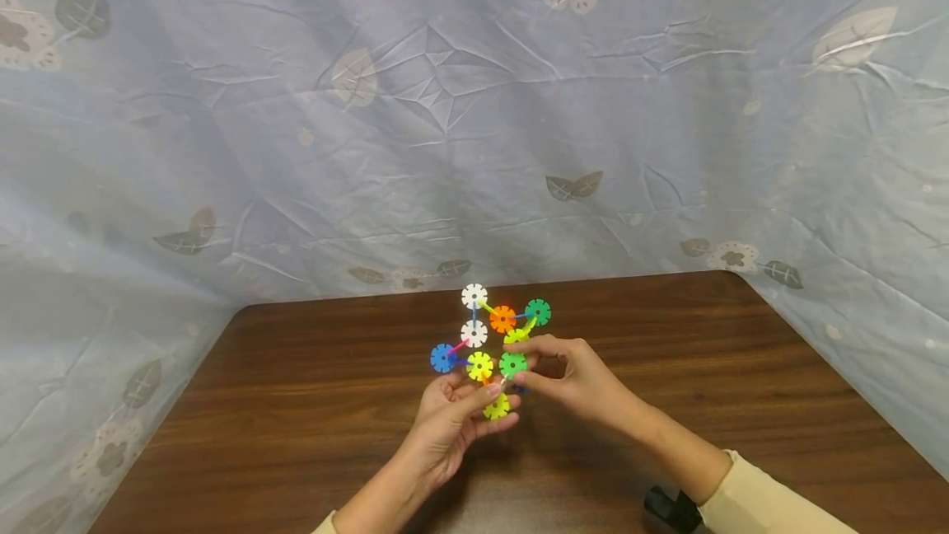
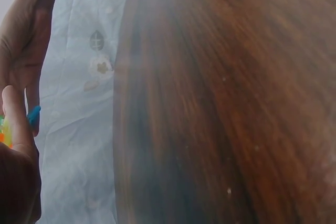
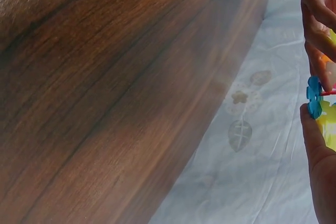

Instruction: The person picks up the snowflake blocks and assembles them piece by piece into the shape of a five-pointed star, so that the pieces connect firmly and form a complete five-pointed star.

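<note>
A ring-like assembly of notched plastic connector discs stands above the table, some face-on and others edge-on. White (image 1: 474,334), orange (image 1: 502,320), dark green (image 1: 538,312) and blue (image 1: 443,358) discs show in the head view. My left hand (image 1: 450,427) grips the bottom, its thumb and fingers around a yellow disc (image 1: 496,407). From the right, my right hand (image 1: 586,375) pinches the side by a light green disc (image 1: 512,365), its index finger at a yellow-green one. In the right wrist view, its thumb touches a blue disc (image 3: 314,97). Fingers hide part of the lower joints.
A brown wooden table (image 1: 319,402) lies below the hands. Pale patterned cloth (image 1: 415,147) hangs behind and along both sides of it. Near the right sleeve (image 1: 764,493) sits a small black object (image 1: 670,509) at the bottom of the head view.
</note>
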The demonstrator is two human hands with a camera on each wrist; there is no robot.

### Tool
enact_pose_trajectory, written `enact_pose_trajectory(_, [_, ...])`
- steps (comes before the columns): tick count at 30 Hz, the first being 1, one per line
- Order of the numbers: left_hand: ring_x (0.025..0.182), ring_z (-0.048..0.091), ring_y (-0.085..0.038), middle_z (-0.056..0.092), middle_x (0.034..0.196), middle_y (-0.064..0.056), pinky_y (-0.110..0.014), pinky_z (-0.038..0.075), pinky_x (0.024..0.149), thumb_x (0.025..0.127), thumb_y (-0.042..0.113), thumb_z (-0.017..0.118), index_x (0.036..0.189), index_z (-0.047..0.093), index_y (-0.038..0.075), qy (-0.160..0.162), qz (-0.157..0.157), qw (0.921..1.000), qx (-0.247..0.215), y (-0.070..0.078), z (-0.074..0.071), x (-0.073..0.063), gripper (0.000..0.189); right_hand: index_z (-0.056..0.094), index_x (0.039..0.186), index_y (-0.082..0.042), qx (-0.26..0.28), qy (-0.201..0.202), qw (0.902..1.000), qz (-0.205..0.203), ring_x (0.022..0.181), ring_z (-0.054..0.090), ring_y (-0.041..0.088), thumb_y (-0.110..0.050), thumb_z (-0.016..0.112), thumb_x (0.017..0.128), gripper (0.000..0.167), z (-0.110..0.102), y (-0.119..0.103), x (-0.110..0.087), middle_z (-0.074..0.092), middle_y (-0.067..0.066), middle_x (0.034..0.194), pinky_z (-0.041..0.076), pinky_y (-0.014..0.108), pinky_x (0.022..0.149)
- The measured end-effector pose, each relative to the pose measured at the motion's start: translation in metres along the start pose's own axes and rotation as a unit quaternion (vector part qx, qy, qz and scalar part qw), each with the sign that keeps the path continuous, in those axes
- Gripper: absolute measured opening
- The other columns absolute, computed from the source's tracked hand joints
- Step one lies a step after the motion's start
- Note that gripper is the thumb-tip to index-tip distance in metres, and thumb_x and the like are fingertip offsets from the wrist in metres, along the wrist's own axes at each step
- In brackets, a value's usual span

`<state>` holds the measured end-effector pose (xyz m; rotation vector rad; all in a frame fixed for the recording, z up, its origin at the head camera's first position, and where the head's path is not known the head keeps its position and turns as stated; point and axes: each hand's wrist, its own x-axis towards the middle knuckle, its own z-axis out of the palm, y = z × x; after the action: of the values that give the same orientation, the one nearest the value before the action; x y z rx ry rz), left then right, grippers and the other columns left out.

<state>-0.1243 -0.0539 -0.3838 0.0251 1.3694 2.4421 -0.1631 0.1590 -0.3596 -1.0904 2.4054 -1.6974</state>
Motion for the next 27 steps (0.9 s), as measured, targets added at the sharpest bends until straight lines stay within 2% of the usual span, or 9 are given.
enact_pose_trajectory(4, [0.091, 0.08, -0.02, 0.077, 0.102, -0.003, -0.04, 0.066, 0.085, 0.099, -0.003, 0.064, 0.131, 0.042, -0.008, 0.004, 0.005, 1.0, 0.0, -0.0013, 0.0005, -0.0008, 0.038, 0.071, 0.126, 0.002, -0.001, 0.0, 1.0, -0.003, 0.091, 0.063, 0.0, -0.003, 0.075, 0.094, 0.032, 0.0006, 0.0011, 0.0007, 0.075, 0.013, 0.103, 0.063, 0.025, 0.078])
enact_pose_trajectory(10, [0.09, 0.08, -0.02, 0.077, 0.102, -0.003, -0.039, 0.066, 0.085, 0.099, -0.003, 0.063, 0.128, 0.045, -0.006, 0.009, 0.003, 0.9999, -0.005, -0.0032, -0.0005, -0.0022, 0.034, 0.07, 0.126, 0.004, 0.017, -0.007, 0.9998, -0.005, 0.091, 0.065, 0.0, -0.002, 0.074, 0.095, 0.033, 0.001, 0.0027, 0.0015, 0.075, 0.016, 0.106, 0.065, 0.032, 0.082])
enact_pose_trajectory(15, [0.091, 0.08, -0.019, 0.078, 0.101, -0.003, -0.039, 0.066, 0.085, 0.1, -0.002, 0.062, 0.129, 0.046, -0.006, 0.009, 0.004, 0.9999, -0.007, -0.0032, -0.0008, -0.0029, 0.033, 0.069, 0.126, 0.006, 0.033, -0.008, 0.9994, -0.003, 0.089, 0.066, 0.001, -0.002, 0.074, 0.094, 0.033, 0.0008, 0.0023, 0.0017, 0.075, 0.017, 0.105, 0.065, 0.029, 0.083])
enact_pose_trajectory(23, [0.088, 0.08, -0.019, 0.078, 0.099, -0.003, -0.04, 0.066, 0.083, 0.098, -0.003, 0.065, 0.126, 0.046, -0.005, -0.004, -0.003, 0.9999, 0.014, -0.0008, -0.0038, -0.0025, 0.035, 0.072, 0.125, 0.001, 0.016, -0.012, 0.9998, 0.002, 0.089, 0.065, 0.001, -0.004, 0.076, 0.094, 0.032, 0.0005, 0.0025, 0.0016, 0.077, 0.014, 0.111, 0.058, 0.023, 0.074])
enact_pose_trajectory(27, [0.089, 0.08, -0.019, 0.078, 0.1, -0.003, -0.04, 0.066, 0.084, 0.098, -0.003, 0.064, 0.127, 0.047, -0.005, -0.001, -0.002, 1.0, 0.006, -0.0019, -0.0042, -0.0029, 0.033, 0.072, 0.124, 0.002, 0.028, -0.01, 0.9995, -0.005, 0.087, 0.066, 0.001, -0.003, 0.076, 0.093, 0.032, 0.0019, 0.0035, 0.0018, 0.076, 0.016, 0.108, 0.06, 0.023, 0.074])
